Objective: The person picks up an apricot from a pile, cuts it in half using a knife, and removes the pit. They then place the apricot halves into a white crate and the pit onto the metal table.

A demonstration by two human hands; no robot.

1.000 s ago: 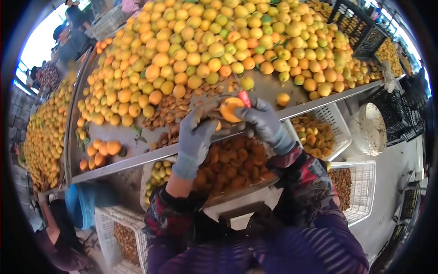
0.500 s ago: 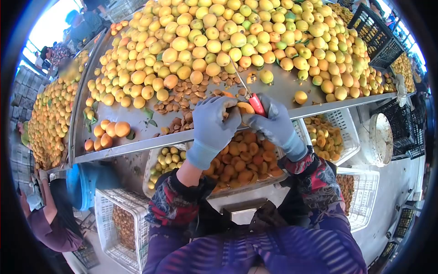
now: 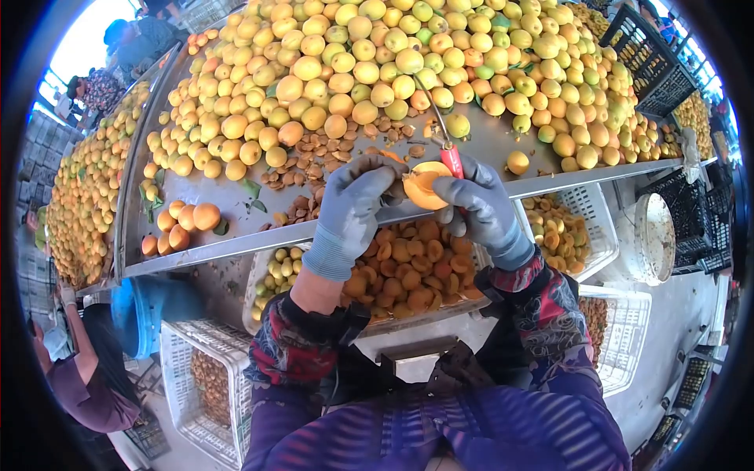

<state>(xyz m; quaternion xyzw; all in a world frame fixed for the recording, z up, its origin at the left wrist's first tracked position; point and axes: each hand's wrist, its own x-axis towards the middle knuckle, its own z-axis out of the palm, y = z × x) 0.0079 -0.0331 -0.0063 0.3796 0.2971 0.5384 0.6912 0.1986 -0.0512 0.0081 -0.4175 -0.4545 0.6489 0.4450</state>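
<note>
My right hand (image 3: 481, 202), in a grey glove, grips a red-handled knife (image 3: 452, 161) whose thin blade points up and away. The same hand pinches an apricot half (image 3: 425, 185), its hollow cut face turned up. My left hand (image 3: 353, 206), gloved too, is closed at the left edge of that half; what its fingertips hold, if anything, I cannot make out. Loose apricot pits (image 3: 318, 161) lie on the metal table (image 3: 275, 238) beyond my hands. Below them is a crate of apricot halves (image 3: 412, 267).
A large heap of whole apricots (image 3: 353, 71) covers the table's far part. White crates (image 3: 601, 228) stand right and left below the edge, near a white bucket (image 3: 656, 239) and a blue bin (image 3: 145, 314). Another person's arm (image 3: 82, 345) is at lower left.
The apricot has gone from being held between both hands to an opened half in my right fingers. My left hand has shifted slightly left, and the knife has tilted more upright.
</note>
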